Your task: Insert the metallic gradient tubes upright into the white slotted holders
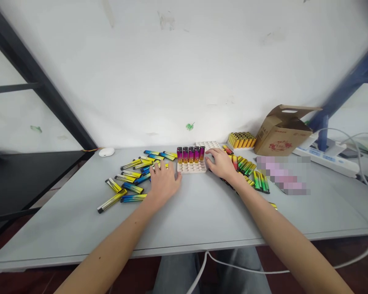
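A white tray with round holes (191, 168) stands mid-table, its back part filled with several upright purple-and-orange cylinders (191, 155). My left hand (164, 179) rests just left of the tray, fingers spread, over loose blue and yellow tubes (133, 188). On the tray's other side is my right hand (220, 162), its fingers apart and curved near the end cylinder, with nothing seen between them. Red, yellow and green tubes (260, 181) lie beside and partly beneath my right hand and wrist.
Behind stands another white holed tray (208, 144). Further right are a block of upright yellow cylinders (241, 140), an open cardboard box (283, 132), a power strip (328, 160) with cables and a blurred pink item (283, 175). A small white case (106, 152) lies at the back left.
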A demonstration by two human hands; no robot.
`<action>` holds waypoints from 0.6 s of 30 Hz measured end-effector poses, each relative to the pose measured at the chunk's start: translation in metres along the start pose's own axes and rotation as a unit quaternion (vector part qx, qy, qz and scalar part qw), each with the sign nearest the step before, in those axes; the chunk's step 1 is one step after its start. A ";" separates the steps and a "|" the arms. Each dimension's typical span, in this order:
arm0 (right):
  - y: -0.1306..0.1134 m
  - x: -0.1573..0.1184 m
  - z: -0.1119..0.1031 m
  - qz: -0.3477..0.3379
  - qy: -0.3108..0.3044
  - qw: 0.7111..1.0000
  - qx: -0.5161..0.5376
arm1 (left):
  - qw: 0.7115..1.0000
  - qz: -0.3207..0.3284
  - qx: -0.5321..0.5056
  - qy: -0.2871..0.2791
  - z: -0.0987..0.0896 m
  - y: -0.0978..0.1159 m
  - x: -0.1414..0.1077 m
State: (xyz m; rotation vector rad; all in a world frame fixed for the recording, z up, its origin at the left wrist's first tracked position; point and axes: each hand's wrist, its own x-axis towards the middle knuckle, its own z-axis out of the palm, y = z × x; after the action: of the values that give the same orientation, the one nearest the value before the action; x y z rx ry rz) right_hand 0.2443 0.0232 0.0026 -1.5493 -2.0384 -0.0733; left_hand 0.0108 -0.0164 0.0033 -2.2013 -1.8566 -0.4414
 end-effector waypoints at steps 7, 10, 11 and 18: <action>0.002 -0.002 -0.001 0.005 -0.008 1.000 -0.007 | 0.999 0.022 -0.014 -0.029 -0.011 0.006 -0.005; 0.002 -0.002 0.000 0.004 -0.003 1.000 -0.006 | 0.998 0.027 -0.015 -0.051 -0.016 0.010 -0.007; 0.002 -0.002 0.000 0.004 -0.002 1.000 -0.006 | 0.998 0.026 -0.018 -0.062 -0.017 0.011 -0.008; 0.002 -0.002 0.001 0.011 -0.024 1.000 -0.001 | 0.995 0.022 -0.021 -0.092 -0.019 0.011 -0.006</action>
State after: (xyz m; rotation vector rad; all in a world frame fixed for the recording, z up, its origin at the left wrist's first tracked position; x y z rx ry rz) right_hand 0.2464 0.0225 0.0003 -1.5875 -2.0585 -0.0303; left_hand 0.0192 -0.0310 0.0184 -2.3776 -1.8997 -0.2807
